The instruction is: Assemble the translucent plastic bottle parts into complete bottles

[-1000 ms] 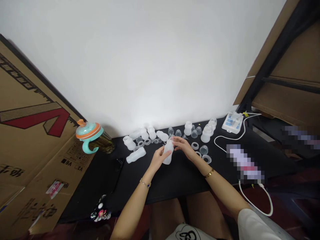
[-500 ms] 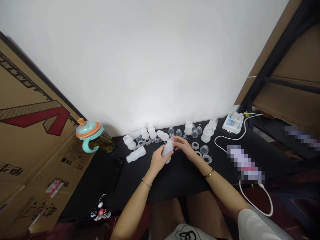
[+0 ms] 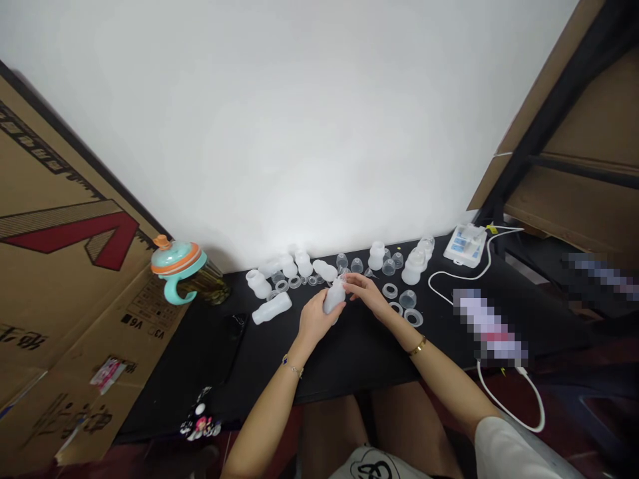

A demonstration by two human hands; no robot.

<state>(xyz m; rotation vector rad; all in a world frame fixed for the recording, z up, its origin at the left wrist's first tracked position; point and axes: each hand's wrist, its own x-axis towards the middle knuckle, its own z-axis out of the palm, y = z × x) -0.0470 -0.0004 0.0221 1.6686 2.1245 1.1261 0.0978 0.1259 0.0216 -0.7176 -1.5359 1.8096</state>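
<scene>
My left hand (image 3: 315, 316) is wrapped round a white baby bottle (image 3: 335, 297), its neck pointing up and slightly right. The curled fingers of my right hand (image 3: 366, 291) are at the bottle's mouth, on a small clear part whose exact shape I cannot make out. Just behind lies another white bottle (image 3: 325, 271) on its side. Left of my hands, one more bottle (image 3: 272, 309) lies flat on the black table (image 3: 279, 359). Clear dome caps (image 3: 357, 265) stand by the wall, and collar rings (image 3: 390, 291) lie right of my right hand.
A jug with a turquoise lid (image 3: 180, 259) stands at the left beside a large cardboard box (image 3: 74, 266). A dark phone (image 3: 232, 342) lies near it. On the right are a white power strip (image 3: 465, 246), its cable and a blurred device (image 3: 492, 326). A white wall (image 3: 319, 133) closes the back.
My left hand and the bottle have shifted very slightly left and up. My right hand stays at the bottle's mouth, almost unmoved.
</scene>
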